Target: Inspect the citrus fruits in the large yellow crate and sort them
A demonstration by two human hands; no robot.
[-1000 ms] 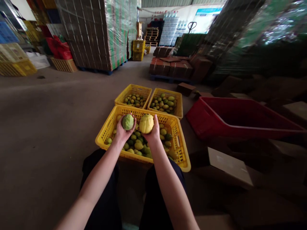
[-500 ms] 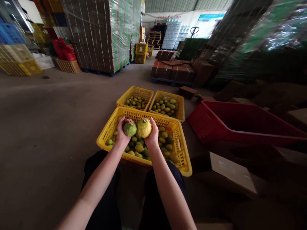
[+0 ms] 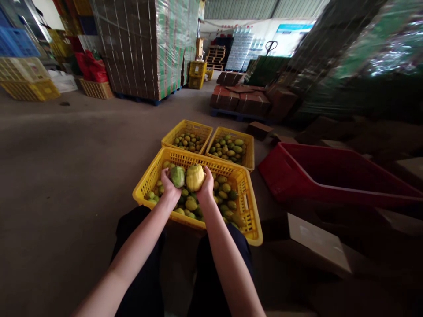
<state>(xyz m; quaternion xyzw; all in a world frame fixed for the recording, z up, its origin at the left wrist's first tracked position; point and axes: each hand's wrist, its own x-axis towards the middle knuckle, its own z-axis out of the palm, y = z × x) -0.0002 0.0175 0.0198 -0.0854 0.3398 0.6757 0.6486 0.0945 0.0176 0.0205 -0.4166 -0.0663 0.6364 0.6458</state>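
Left grip (image 3: pixel 169 185) cups green fruit (image 3: pixel 177 176), right grip (image 3: pixel 206 186) yellow fruit (image 3: pixel 194 178), both newly tilted.

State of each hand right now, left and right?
Left hand: holding a green fruit.
Right hand: holding a yellow fruit.

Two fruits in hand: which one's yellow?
The yellow fruit is in the right hand; the green fruit, in the left hand, looks smaller.
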